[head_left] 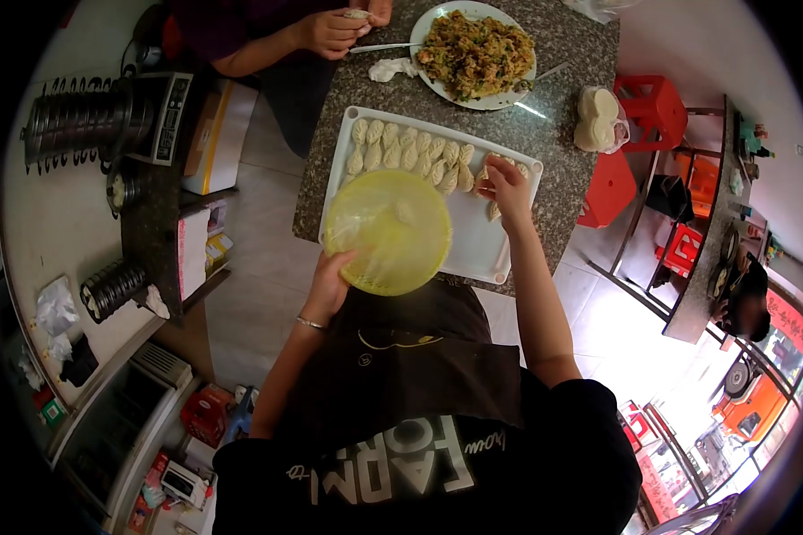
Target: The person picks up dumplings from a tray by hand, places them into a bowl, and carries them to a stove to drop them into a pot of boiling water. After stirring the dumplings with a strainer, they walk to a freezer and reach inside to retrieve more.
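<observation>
My left hand (332,278) grips the near-left rim of a translucent yellow-green basin (379,254), which overlaps the near-left part of a white tray (482,259). Inside the basin is a pale lump, too blurred to name. Rows of pleated dumplings (408,153) lie along the far side of the tray. At the right end of those rows, my right hand (509,192) pinches a dumpling with thumb and fingers, partly hiding it. Another dumpling (495,211) shows just below the fingertips.
Across the speckled stone table (326,201), another person's hands (330,34) hold a small piece of dough. A plate of chopped filling (476,55), a crumpled tissue (393,69) and a bag of round white wrappers (598,119) sit there. Red stools (653,111) stand to the right.
</observation>
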A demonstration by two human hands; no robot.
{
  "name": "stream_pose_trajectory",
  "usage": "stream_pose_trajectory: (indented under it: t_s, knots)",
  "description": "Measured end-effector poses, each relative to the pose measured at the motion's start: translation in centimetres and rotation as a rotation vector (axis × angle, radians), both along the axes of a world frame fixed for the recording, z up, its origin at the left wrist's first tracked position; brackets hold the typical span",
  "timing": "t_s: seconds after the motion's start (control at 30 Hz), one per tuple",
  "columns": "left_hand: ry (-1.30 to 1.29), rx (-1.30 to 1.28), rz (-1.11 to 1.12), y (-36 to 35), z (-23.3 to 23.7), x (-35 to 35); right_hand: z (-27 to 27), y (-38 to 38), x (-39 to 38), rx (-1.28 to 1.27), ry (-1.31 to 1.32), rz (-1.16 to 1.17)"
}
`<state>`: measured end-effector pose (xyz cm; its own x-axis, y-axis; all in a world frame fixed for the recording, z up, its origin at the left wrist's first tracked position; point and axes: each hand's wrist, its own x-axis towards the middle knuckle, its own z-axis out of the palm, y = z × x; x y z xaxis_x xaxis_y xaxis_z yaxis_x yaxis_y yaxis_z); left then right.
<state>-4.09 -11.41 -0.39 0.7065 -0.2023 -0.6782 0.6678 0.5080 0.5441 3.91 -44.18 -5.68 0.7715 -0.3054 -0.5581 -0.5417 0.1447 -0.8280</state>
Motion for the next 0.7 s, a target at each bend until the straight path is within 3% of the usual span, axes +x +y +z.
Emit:
stream_pose_trajectory:
  t_s: [0.1, 0.27, 0.53, 0.6, 0.63, 0.7]
  knots:
    - [0.011, 0.065, -0.006, 0.2, -0.6, -0.5, -1.3, 0.1, 0.6, 0.064, 0.05, -0.036]
    - [0.011, 0.048, 0.004, 0.1, -0.4, -0.6, -2.2, 1.5, 1.7, -0.087, 0.044, 0.097]
    - [0.009, 0.042, 0.047, 0.5, -1.4, -1.0, -2.8, 3.3, 2.6, -0.109, 0.057, -0.069]
    - [-0.003, 0.077, -0.006, 0.7, -1.6, -1.1, -3.5, 3.5, 2.8, -0.441, 0.045, 0.042]
    - [-0.003, 0.078, -0.006, 0.7, -1.6, -1.1, -3.6, 3.5, 2.7, -0.44, 0.044, 0.041]
    - [-0.01, 0.073, -0.018, 0.6, -1.7, -1.0, -3.6, 3.7, 2.4, -0.89, -0.035, 0.185]
